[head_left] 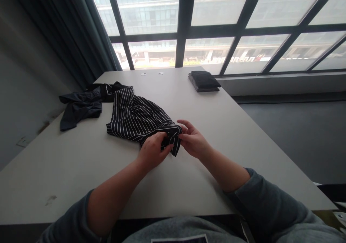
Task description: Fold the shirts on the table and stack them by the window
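Observation:
A black garment with white stripes [137, 115] lies crumpled across the middle of the table, its kind unclear from its folds. My left hand [154, 149] grips the bunched near-right end of it, fingers over the cloth and thumb beneath. At the tip of that same end, my right hand [193, 138] pinches the fabric between thumb and fingers, with the index finger stretched out above. Part of the cloth is hidden behind my left fingers.
Dark grey crumpled clothing [81, 108] lies at the left side of the white table [216, 185], beside a black garment [108, 90]. A folded dark stack [204, 81] sits at the far right corner. Windows [211, 5] stand behind, and a curtain [67, 30] hangs at left.

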A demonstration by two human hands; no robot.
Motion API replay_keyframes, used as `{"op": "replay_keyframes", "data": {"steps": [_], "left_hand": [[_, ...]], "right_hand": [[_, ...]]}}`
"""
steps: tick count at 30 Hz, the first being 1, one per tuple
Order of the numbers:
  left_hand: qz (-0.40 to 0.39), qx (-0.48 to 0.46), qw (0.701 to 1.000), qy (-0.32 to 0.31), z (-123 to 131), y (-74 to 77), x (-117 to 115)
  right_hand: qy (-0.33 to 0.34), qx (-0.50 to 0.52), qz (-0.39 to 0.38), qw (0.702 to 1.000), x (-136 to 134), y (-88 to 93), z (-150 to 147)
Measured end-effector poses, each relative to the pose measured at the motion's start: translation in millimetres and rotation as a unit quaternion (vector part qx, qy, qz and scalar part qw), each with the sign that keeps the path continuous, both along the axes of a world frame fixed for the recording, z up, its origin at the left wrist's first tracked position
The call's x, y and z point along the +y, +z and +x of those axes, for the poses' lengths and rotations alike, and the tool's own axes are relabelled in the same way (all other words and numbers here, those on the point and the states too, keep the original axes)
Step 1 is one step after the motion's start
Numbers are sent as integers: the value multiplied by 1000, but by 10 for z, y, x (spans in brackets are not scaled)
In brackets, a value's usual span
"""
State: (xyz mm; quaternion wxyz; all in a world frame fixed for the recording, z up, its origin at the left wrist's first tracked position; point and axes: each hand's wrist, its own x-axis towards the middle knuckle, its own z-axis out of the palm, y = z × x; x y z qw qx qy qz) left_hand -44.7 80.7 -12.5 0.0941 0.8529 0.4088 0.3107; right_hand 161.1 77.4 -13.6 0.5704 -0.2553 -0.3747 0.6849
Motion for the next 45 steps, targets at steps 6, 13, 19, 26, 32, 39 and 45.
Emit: {"op": "replay_keyframes", "data": {"steps": [6,13,19,26,32,39,45], "left_hand": [[5,44,999,-25,-5,3,13],[13,27,998,-51,-14,37,19],[-4,32,994,-109,23,11,-15],[88,13,996,-12,-97,68,84],[78,103,991,20,-193,24,216],[131,82,985,73,-320,105,219],[163,49,982,85,-290,157,144]], "right_hand": [[-37,-135,83,987,58,-84,6],[-262,-398,227,849,2,62,115],[-193,-545,143,803,-28,81,70],[-211,-541,206,787,65,-13,116],[-248,-529,281,762,12,30,98],[-275,-622,237,694,90,3,205],[-230,-638,148,720,117,-34,165]]}}
